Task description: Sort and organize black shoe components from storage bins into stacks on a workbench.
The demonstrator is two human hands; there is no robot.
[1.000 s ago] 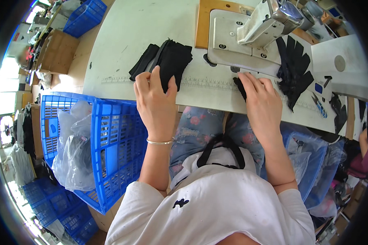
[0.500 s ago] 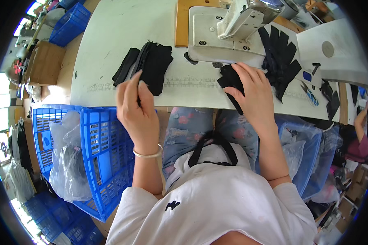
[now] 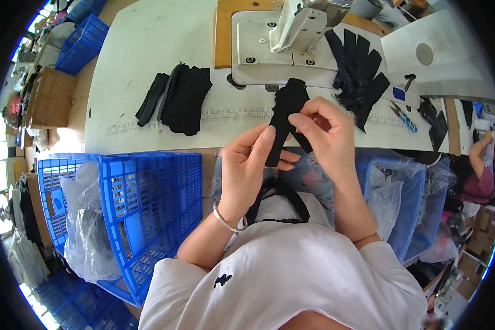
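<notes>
Above the table's front edge I hold black fabric pieces (image 3: 289, 102) with both hands, one strip pointing down and another edge showing behind it. My left hand (image 3: 246, 165), a bangle on its wrist, grips the lower left side, thumb in front and fingers behind. My right hand (image 3: 331, 135) pinches the right edge between thumb and curled fingers. To the left lies a stack of black fabric pieces (image 3: 188, 99). Right of the sewing machine (image 3: 300, 33), black strips (image 3: 360, 63) are fanned out on the table.
Blue-handled scissors (image 3: 406, 120) lie on the right of the white table (image 3: 132, 55), which has a printed ruler along its front. A blue crate (image 3: 132, 220) with plastic bags stands at my left, a blue bin (image 3: 412, 220) at my right. Another person's arm (image 3: 477, 157) shows far right.
My left hand has moved right from beside the stack and now grips the black fabric. My right hand has lifted those pieces off the tabletop. The whole view has shifted slightly.
</notes>
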